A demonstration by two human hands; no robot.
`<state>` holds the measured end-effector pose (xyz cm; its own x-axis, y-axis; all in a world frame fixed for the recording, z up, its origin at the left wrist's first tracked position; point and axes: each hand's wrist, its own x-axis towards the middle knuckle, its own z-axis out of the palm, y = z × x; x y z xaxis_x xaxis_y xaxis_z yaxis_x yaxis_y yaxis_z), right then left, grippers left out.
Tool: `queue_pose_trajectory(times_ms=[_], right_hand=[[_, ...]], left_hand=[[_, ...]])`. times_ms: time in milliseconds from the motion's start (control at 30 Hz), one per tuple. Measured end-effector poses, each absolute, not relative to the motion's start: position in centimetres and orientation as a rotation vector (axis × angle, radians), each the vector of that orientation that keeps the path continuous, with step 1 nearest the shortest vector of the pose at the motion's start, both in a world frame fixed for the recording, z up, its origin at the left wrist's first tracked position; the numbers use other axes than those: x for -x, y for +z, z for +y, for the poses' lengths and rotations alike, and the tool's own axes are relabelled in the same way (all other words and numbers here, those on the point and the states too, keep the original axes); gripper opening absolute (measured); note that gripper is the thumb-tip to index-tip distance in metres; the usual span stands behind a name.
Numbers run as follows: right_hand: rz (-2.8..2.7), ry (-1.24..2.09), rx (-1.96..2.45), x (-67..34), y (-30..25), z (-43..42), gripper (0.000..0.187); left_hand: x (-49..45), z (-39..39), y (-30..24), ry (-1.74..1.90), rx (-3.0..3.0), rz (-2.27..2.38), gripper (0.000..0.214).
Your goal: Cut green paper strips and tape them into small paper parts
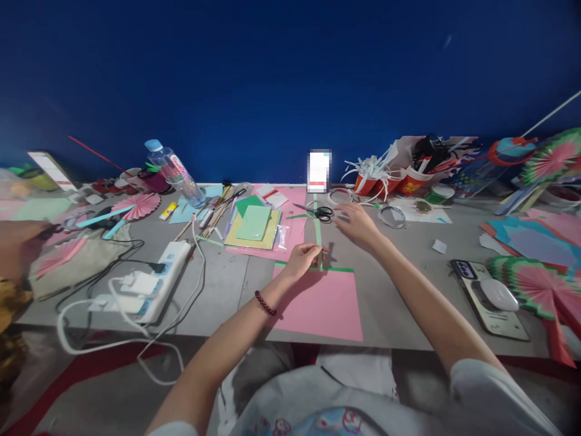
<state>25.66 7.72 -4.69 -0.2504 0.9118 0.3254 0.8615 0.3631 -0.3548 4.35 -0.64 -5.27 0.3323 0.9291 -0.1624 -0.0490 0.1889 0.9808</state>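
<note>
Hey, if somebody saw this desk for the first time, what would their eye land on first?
Probably the flat pink paper sheet with a green top edge, lying near the front of the grey desk, with the left hand by its top edge. Next, perhaps, the bright white upright screen before the deep blue wall, and the pleated pink-and-green paper fan at the far right.

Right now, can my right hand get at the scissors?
Probably yes: your right hand is just beside the handle end of the scissors, and nothing seems to stand between the fingertips and the handles.
</note>
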Motion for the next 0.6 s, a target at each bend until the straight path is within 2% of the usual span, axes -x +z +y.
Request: queue_pose_trajectory(times_ms=[100, 233, 400, 600], right_hand=[[-2.194, 0.162, 1.572, -22.8, -4.9, 8.7, 0.048], [-2.134, 0.237, 1.580, -21.2, -5.7, 9.9, 0.045], [-1.994, 0.285, 1.585, -22.8, -6.3, 9.3, 0.068], [-1.963, 0.239, 1.682, -28.8, -6.4, 5.0, 0.065]], left_hand=[[-4.4, -0.7, -5.3, 0.874, -1.159, 0.988, 0.030], [-4.3, -0.6, -5.4, 0.864, -1.127, 0.991, 0.031], [-4.3, -0.6, -5.3, 0.879, -1.107, 0.988, 0.028], [-4.4, -0.6, -5.0, 0.908, -1.135, 0.994, 0.026]])
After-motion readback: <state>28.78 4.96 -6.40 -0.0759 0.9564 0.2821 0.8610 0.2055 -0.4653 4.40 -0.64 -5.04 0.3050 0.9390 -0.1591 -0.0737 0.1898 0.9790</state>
